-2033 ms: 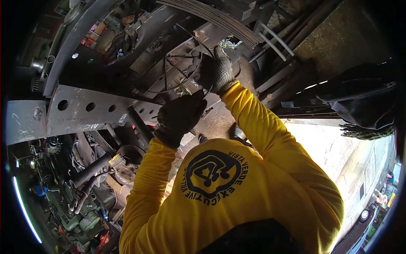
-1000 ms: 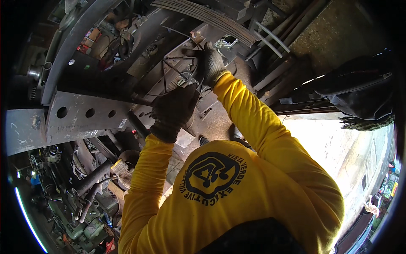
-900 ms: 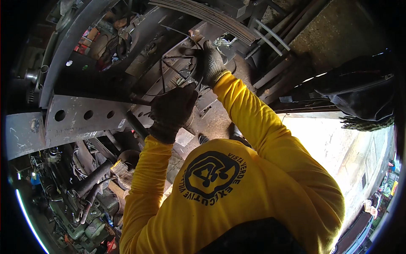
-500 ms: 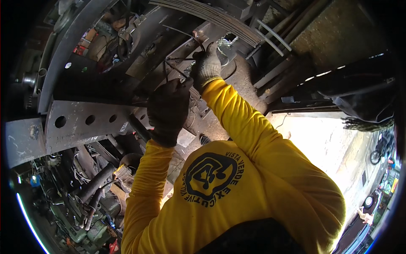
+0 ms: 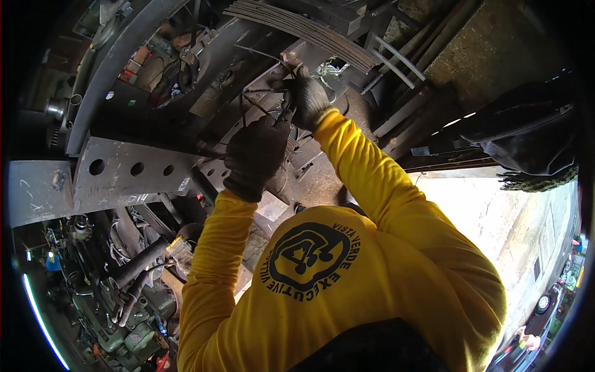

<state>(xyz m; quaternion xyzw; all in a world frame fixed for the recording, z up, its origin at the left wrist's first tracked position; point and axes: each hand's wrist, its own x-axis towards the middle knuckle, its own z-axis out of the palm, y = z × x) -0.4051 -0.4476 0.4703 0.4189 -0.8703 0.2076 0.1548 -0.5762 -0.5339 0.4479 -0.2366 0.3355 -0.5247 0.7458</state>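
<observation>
Crowded up there: thin black wires (image 5: 260,102) looping right between left hand (image 5: 255,155) and right hand (image 5: 307,99), barely a gap. Blocked on the left by a grey steel plate with 3 holes (image 5: 133,170). Hemmed in far above by a bundle of ribbed bars (image 5: 304,28). Cluttered low left with hoses and engine parts (image 5: 133,273). Open only to the right, over the bright pale ground (image 5: 489,211).

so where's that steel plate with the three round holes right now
In the head view, the holed steel plate sits at the left, level with and just left of the dark-gloved left hand, above the greasy machinery.
</observation>
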